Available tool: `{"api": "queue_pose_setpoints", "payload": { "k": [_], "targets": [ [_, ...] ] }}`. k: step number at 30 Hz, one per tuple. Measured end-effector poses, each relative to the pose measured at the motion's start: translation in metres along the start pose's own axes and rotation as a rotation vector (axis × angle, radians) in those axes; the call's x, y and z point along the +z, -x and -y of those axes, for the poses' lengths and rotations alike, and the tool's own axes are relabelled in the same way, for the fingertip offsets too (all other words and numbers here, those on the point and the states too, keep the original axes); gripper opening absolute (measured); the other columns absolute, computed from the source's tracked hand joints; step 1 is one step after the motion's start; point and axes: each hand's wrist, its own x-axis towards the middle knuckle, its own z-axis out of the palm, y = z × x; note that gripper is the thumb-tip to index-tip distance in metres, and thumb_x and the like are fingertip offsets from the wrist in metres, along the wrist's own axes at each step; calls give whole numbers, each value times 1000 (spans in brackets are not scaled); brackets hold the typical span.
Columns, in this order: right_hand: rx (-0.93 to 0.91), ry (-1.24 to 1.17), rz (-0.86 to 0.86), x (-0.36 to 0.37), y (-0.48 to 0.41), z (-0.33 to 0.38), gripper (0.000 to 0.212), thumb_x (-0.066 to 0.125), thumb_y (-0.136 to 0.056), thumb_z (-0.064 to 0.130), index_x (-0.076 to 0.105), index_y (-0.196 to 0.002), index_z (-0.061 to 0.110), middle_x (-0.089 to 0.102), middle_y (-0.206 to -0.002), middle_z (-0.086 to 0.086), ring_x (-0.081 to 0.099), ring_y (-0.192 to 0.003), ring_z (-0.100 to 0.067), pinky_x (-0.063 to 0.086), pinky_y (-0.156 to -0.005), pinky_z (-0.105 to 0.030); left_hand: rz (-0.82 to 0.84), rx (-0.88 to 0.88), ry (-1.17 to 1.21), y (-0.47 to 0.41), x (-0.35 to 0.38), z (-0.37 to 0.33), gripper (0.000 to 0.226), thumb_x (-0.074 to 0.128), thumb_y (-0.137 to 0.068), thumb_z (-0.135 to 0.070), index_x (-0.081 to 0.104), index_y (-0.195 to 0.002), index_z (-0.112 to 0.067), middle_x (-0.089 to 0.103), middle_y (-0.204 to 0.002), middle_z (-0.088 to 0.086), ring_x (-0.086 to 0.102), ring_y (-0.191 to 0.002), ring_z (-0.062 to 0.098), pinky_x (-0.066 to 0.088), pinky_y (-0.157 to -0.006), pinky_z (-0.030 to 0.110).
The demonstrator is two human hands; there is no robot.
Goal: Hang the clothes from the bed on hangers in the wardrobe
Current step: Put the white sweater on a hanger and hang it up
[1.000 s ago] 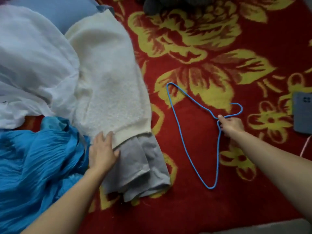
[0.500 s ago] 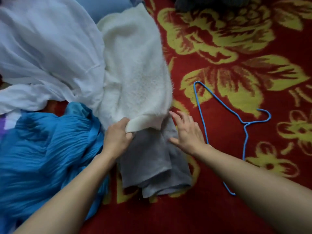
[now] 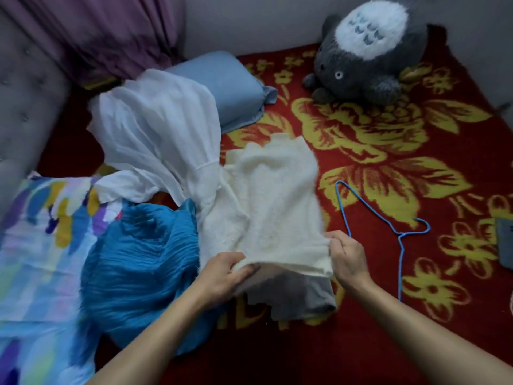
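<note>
Hardly begun, I judge: the hanger (image 3: 399, 245) lies bare on the bed (image 3: 388, 343), right of centre, and no wardrobe shows. A white garment (image 3: 155, 129) and a blue garment (image 3: 138, 259) wait at left. At lower centre the left hand (image 3: 224, 273) and right hand (image 3: 347, 257) each pinch the hem of the cream sweater (image 3: 266, 201), both grips closed on its fabric, forearms reaching in from below.

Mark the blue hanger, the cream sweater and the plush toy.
blue hanger (image 3: 399, 236), head view, neck below hook
cream sweater (image 3: 272, 201), head view, middle of knit
plush toy (image 3: 369, 29), head view, white belly patch
</note>
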Motion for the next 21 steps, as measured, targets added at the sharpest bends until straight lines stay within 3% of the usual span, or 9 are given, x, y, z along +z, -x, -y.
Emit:
{"api": "queue_pose_setpoints", "payload": {
  "k": [4, 6, 8, 11, 13, 15, 17, 19, 21],
  "targets": [
    [126, -207, -54, -41, 21, 52, 51, 41, -66, 37, 60, -65, -10, 57, -57, -10, 50, -59, -17, 43, -54, -41, -29, 98, 120, 39, -22, -44, 41, 49, -93, -46, 41, -62, -20, 39, -59, -13, 37, -56, 4, 30, -58, 29],
    [197, -341, -41, -63, 31, 83, 31, 49, -75, 24, 59, -59, 0, 54, -54, 2, 47, -55, -10, 38, -52, -31, -77, 128, 176, 60, -38, -73, 39, 47, -87, -47, 44, -65, -15, 40, -63, -8, 38, -59, 6, 31, -59, 30],
    [200, -430, 24, -88, 44, 114, 20, 49, -89, 12, 60, -73, 11, 61, -64, 2, 55, -64, -13, 46, -60, -26, -140, 132, 272, 85, -54, -105, 41, 47, -84, -45, 53, -71, -7, 47, -69, -2, 45, -65, 11, 36, -62, 29],
    [181, -602, 36, -123, 71, 157, 28, 45, -90, 6, 56, -65, 13, 59, -51, 7, 56, -55, -13, 45, -49, -20, -293, 164, 317, 129, -75, -152, 28, 50, -96, -27, 60, -75, -12, 52, -70, -5, 53, -60, -5, 38, -56, 7],
    [163, -677, 77, -146, 98, 184, 21, 48, -80, 12, 53, -59, 12, 54, -56, -1, 52, -58, -17, 43, -51, -27, -426, 239, 282, 159, -80, -177, 33, 46, -98, -14, 54, -68, -24, 48, -71, -12, 52, -63, -7, 36, -58, 1],
    [71, -603, 162, -177, 132, 202, 20, 53, -77, 17, 49, -58, 15, 46, -60, -2, 46, -57, -12, 38, -52, -26, -524, 280, 308, 187, -82, -197, 33, 48, -97, -15, 52, -65, -25, 47, -70, -10, 48, -67, 4, 37, -61, 5],
    [-58, -431, 322, -214, 169, 214, 29, 60, -87, 26, 61, -60, 14, 57, -60, -2, 52, -55, -9, 43, -53, -22, -563, 285, 338, 214, -83, -213, 28, 54, -91, -27, 56, -64, -18, 51, -68, -5, 48, -68, 10, 40, -67, 20],
    [-159, -198, 506, -249, 203, 225, 48, 67, -79, 53, 73, -87, 6, 71, -80, -10, 63, -70, -16, 49, -68, -28, -600, 288, 308, 240, -81, -229, 23, 52, -81, -36, 60, -71, -17, 56, -73, 1, 50, -72, 15, 38, -70, 31],
    [-256, 42, 553, -277, 232, 235, 66, 72, -65, 60, 70, -101, 5, 70, -91, -10, 62, -79, -17, 47, -74, -32, -652, 315, 279, 266, -79, -244, 19, 54, -84, -32, 60, -75, -17, 52, -69, 3, 48, -69, 15, 36, -65, 31]
  ]
}}
